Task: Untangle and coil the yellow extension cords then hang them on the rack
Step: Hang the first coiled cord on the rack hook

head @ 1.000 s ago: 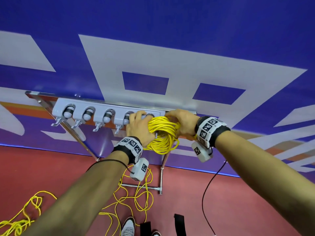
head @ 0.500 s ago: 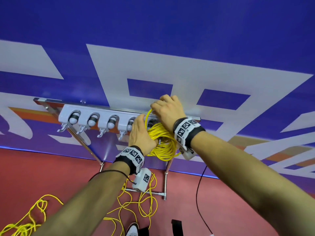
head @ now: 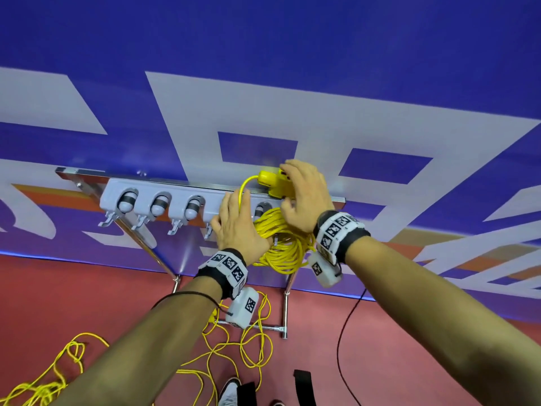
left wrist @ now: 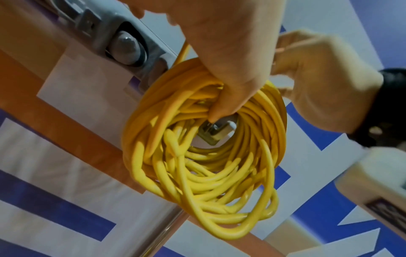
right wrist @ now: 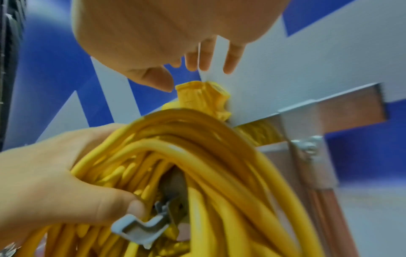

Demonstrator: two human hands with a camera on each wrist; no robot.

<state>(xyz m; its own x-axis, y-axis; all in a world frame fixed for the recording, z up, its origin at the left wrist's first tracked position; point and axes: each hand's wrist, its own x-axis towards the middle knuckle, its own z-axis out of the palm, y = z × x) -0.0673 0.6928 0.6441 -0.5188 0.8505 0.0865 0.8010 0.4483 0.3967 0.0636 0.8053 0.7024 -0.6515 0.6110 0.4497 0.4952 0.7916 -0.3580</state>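
A coil of yellow cord [head: 282, 247] [left wrist: 197, 156] [right wrist: 197, 165] hangs at the right end of the grey rack [head: 175, 200], with a grey hook [left wrist: 216, 133] [right wrist: 140, 229] poking through its middle. My left hand [head: 237, 227] holds the coil's top strands under its thumb [left wrist: 226, 100] [right wrist: 92, 182], its fingers straight up against the rack. The cord's yellow plug block [head: 270, 183] [right wrist: 202, 97] lies on the rack's top rail. My right hand [head: 304, 194] [right wrist: 197, 59] hovers over the block with relaxed fingers, gripping nothing.
Three free hooks with roller clips [head: 158, 205] line the rack to the left. Loose yellow cord [head: 234, 347] sprawls on the red floor by the rack's metal legs [head: 285, 312], with more at the lower left [head: 44, 385]. A black cable [head: 344, 332] trails on the right.
My right hand left the coil and rose to the rack's top, where the yellow plug block now lies. The left hand's fingers straightened against the rack.
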